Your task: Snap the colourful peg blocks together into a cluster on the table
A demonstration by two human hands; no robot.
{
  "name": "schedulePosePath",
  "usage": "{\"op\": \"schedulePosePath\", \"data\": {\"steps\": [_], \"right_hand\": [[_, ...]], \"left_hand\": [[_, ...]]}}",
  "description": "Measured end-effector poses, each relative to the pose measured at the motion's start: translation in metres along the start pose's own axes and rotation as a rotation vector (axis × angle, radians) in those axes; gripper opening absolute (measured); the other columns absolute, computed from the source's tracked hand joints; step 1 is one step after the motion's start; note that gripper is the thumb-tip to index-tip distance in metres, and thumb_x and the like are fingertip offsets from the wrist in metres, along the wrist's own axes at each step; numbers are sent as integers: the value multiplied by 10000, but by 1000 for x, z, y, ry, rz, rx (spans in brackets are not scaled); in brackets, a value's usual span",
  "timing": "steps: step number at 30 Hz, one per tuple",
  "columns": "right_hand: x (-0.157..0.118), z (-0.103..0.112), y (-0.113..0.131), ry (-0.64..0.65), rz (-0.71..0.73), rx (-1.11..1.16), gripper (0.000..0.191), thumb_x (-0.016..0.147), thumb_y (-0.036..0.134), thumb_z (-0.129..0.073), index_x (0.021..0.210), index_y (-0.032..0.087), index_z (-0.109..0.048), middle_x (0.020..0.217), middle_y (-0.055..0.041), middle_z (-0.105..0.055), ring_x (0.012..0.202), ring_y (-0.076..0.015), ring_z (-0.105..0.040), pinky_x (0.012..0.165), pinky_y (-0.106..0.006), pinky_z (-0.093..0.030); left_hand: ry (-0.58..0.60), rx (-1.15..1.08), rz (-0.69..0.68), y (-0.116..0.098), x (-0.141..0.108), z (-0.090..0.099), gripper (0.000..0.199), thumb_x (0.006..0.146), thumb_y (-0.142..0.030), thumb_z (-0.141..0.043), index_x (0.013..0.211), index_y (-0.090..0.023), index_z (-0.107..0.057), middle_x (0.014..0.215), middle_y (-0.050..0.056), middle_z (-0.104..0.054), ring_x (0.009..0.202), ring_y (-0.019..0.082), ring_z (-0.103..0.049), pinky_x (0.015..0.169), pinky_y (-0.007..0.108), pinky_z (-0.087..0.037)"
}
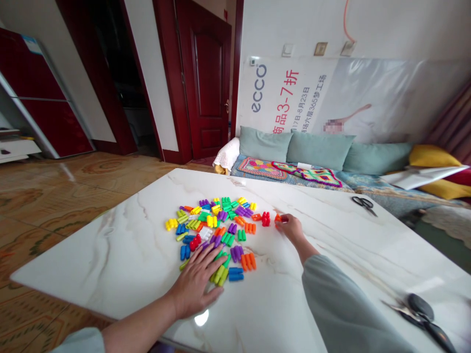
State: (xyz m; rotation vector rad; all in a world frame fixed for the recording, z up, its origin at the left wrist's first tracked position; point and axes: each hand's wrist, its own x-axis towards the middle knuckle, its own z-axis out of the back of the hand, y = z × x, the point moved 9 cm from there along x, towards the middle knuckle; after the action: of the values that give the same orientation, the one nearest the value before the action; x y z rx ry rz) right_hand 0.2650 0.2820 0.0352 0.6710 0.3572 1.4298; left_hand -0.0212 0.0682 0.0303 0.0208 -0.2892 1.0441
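Note:
Many small plastic pieces in several colours lie in a loose cluster on the white marbled table (140, 245). My left hand (198, 279) rests with fingers spread over the near left part of the cluster, touching or just above green and purple pieces. At the cluster's right side my right hand (290, 226) pinches an orange piece (278, 218). Just left of it stands a red piece (265, 219). Orange three-part pieces (248, 262) and a blue piece (236, 274) lie right of my left hand.
Black scissors (364, 203) lie near the far right edge. Another pair of dark-handled scissors (423, 314) and a dark round object (420, 307) are at the near right. Behind the table stands a sofa with green cushions (320, 149).

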Motion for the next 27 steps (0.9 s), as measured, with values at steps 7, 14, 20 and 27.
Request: {"op": "schedulePosePath", "data": {"steps": [7,14,20,27], "right_hand": [[8,-11,7,2,13,44,294,657,231,-604,932,153,-672,908,-63,-720,785,-171,-650,686,-233,-464],[3,-12,17,16,44,59,300,660,214,-609,942,149,-685,887,-59,-724,747,-161,-654,675,-225,-469],[1,-11,18,30,66,71,271,635,203,-636,894,159,-700,869,-59,-726,766,-179,-663,679,-232,-482],[3,-17,15,56,83,77,337,598,160,-648,933,162,-683,875,-32,-720,781,-165,-659,711,-235,-496]], "left_hand": [[-18,-3,-4,1,1,1,729,845,-480,-540,1479,-324,-216,1548,-7,-233,1390,299,-261,1150,520,-191],[-10,0,1,0,0,1,723,848,-468,-537,1480,-326,-213,1553,-6,-217,1394,294,-250,1154,513,-180],[-18,-13,1,0,0,3,701,844,-479,-540,1467,-341,-250,1547,-10,-237,1388,296,-266,1152,512,-184],[-38,-20,-3,0,0,4,694,842,-477,-543,1463,-343,-264,1541,-11,-255,1383,294,-273,1151,500,-190]]}}
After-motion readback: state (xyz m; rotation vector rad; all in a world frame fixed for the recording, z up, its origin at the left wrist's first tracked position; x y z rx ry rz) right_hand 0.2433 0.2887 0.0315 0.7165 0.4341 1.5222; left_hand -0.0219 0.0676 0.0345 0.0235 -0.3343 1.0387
